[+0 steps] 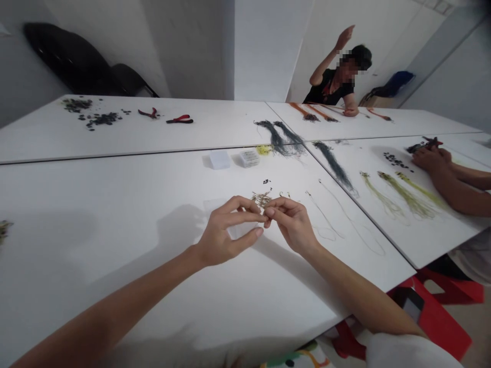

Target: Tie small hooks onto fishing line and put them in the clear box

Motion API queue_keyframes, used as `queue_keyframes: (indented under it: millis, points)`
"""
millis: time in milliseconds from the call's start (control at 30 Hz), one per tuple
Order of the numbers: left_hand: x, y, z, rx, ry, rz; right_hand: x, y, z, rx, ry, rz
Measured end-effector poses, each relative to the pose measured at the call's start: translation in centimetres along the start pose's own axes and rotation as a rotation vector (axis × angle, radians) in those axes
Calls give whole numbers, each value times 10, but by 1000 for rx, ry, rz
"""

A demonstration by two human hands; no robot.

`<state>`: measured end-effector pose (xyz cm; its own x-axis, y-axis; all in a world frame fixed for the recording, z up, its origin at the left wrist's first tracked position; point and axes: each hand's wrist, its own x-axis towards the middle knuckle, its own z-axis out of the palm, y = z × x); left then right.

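My left hand (226,230) is above the near table, its fingers stretched out and the thumb apart from them. Its fingertips meet those of my right hand (291,227), which is closed in a pinch. Whatever lies between the right fingers is too small to make out. Just beyond the fingertips is a pile of thin tan pieces (261,198), with a few small black bits (267,181) behind it. To the right lie thin cords (324,217) with dark, hook-like ends.
A white box (219,160), a small clear case (249,158) and yellow bits (264,150) stand farther back. Dark cord bundles (274,137) cross the table seam. Red-handled pliers (179,119) lie far left. A co-worker's hands (431,156) work at right; another person (341,76) sits opposite.
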<state>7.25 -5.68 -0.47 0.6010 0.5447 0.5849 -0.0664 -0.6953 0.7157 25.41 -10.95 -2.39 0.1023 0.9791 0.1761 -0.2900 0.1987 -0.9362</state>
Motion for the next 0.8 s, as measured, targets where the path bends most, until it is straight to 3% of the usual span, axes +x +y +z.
queue_keyframes:
  millis: [133, 300, 633, 800]
  points:
    - [9, 5, -9, 78, 78, -77, -2, -1, 3, 31, -47, 62]
    - [15, 7, -11, 193, -13, -111, -5, 0, 4, 40, -75, 90]
    - [11, 7, -7, 283, 54, -154, -6, 4, 16, -2, -62, 96]
    - [6, 5, -6, 269, 129, -124, -6, 0, 15, 52, -98, 231]
